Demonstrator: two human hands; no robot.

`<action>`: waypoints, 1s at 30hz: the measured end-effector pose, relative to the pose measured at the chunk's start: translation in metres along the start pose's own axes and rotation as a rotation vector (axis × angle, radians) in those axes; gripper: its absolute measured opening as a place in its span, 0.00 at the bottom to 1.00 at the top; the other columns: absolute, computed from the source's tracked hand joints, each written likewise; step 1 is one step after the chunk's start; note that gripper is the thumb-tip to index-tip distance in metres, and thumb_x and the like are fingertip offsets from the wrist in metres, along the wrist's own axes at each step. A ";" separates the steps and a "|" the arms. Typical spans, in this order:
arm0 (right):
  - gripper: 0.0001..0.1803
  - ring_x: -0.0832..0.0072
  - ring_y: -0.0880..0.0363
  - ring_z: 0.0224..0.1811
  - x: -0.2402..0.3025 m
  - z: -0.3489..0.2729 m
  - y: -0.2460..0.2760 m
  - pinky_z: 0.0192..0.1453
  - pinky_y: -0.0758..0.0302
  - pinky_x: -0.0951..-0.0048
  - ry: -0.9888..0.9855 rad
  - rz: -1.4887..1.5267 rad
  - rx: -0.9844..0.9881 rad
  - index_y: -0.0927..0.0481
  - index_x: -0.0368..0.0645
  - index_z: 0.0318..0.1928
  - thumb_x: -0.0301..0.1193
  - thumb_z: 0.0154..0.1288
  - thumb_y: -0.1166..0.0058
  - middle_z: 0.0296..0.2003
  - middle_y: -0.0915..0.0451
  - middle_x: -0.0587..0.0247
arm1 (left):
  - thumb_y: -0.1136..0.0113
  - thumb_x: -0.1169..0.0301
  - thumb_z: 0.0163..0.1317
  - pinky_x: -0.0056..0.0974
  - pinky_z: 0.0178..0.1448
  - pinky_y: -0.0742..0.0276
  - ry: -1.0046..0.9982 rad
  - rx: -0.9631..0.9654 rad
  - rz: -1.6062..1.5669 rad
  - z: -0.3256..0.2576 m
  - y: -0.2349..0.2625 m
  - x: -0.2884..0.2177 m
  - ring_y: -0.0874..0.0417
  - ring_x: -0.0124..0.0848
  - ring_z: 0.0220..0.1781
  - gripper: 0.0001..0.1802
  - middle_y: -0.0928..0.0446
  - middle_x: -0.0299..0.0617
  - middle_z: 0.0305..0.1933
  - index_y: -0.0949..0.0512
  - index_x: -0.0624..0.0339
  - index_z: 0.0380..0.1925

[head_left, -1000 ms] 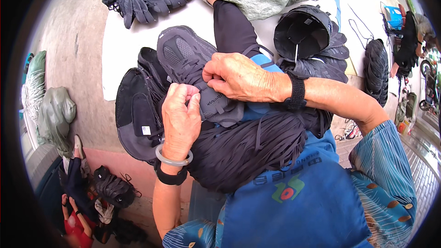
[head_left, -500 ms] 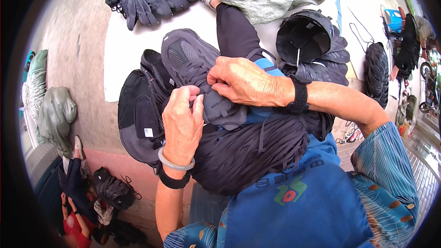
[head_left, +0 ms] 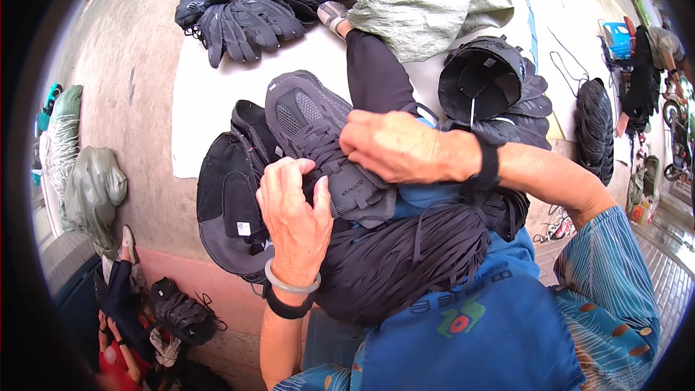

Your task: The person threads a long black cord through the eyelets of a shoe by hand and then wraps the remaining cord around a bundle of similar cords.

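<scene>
A dark grey shoe upper with black laces lies across my lap, its toe pointing away from me. My right hand is closed at the lacing, its fingertips pinched where a shoelace runs; the pinch itself is mostly hidden. Beside the upper's left edge is my left hand, its thumb and forefinger apart near the eyelets with nothing visible between them. A thick bundle of loose black laces lies over my lap, nearest my body. More black shoe uppers rest against the left of the one I handle.
Nested stacks of black uppers stand to the right, farther right and at the far left. A pale woven sack sits on the white sheet. At lower left, another person in red sits near more uppers.
My left thumb and forefinger have spread apart from a near pinch. My right hand stays at the lacing, its fingers drawn closer together. The whole view has shifted slightly.
</scene>
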State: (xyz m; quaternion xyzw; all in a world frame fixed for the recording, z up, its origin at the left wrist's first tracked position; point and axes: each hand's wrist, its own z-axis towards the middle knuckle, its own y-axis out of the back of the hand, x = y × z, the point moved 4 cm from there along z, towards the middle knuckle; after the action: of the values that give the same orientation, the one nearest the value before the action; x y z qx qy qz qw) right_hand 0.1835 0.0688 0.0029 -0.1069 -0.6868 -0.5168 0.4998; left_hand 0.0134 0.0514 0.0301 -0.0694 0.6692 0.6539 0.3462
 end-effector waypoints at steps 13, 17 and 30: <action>0.21 0.83 0.28 0.31 0.005 -0.028 0.047 0.35 0.30 0.77 -0.515 0.538 0.288 0.22 0.37 0.38 0.46 0.68 0.49 0.25 0.24 0.67 | 0.40 0.82 0.53 0.37 0.38 0.21 -0.354 0.195 -0.638 -0.010 -0.004 -0.105 0.17 0.41 0.37 0.08 0.20 0.45 0.38 0.20 0.65 0.35; 0.23 0.75 0.22 0.30 0.014 -0.016 0.007 0.34 0.27 0.71 -0.452 0.523 0.460 0.22 0.33 0.34 0.46 0.64 0.46 0.26 0.20 0.57 | 0.38 0.78 0.47 0.38 0.39 0.23 -0.510 0.289 -0.982 -0.008 0.021 -0.170 0.21 0.38 0.36 0.12 0.23 0.44 0.40 0.20 0.66 0.34; 0.11 0.66 0.19 0.23 0.062 -0.129 0.153 0.24 0.27 0.71 -0.072 0.536 0.639 0.19 0.30 0.40 0.27 0.66 0.46 0.29 0.17 0.51 | 0.39 0.77 0.56 0.36 0.44 0.25 -0.221 0.491 -1.224 -0.041 0.018 -0.135 0.22 0.38 0.39 0.05 0.25 0.47 0.40 0.19 0.64 0.33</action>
State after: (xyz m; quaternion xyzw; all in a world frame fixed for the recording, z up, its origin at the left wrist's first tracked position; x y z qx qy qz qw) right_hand 0.3302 0.0088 0.1402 -0.1392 -0.7775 -0.1253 0.6003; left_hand 0.0895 -0.0325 0.1153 -0.2881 0.5991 0.1716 0.7271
